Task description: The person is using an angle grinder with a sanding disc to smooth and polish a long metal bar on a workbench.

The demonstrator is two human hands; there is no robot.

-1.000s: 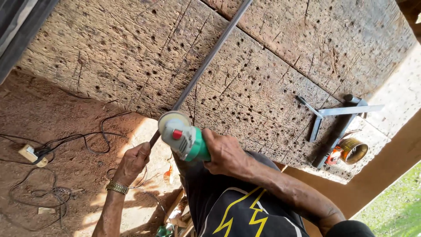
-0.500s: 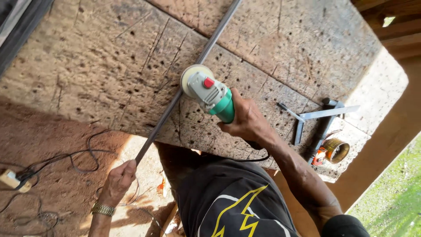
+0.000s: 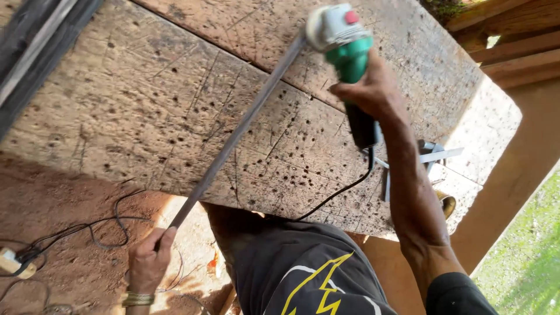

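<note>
A long dark metal bar point(image 3: 233, 140) lies slantwise across a worn, pitted wooden workbench point(image 3: 134, 99), its near end sticking out past the bench edge. My left hand point(image 3: 149, 262), with a bracelet at the wrist, grips that near end below the bench. My right hand point(image 3: 370, 93) holds a green and grey angle grinder point(image 3: 341, 32) by its body, the head resting at the far part of the bar. The grinder's black cord point(image 3: 335, 195) trails back over the bench toward my black shirt.
A metal try square point(image 3: 434, 156) lies on the bench at the right, with a round yellowish object point(image 3: 448, 204) near it. On the red dirt floor at left are black cables point(image 3: 76, 233) and a power strip point(image 3: 10, 261). Wooden beams point(image 3: 513, 41) stand top right.
My right hand has carried the grinder along the bar, from its near end by the bench edge to its far part. My left hand stays at the bar's near end.
</note>
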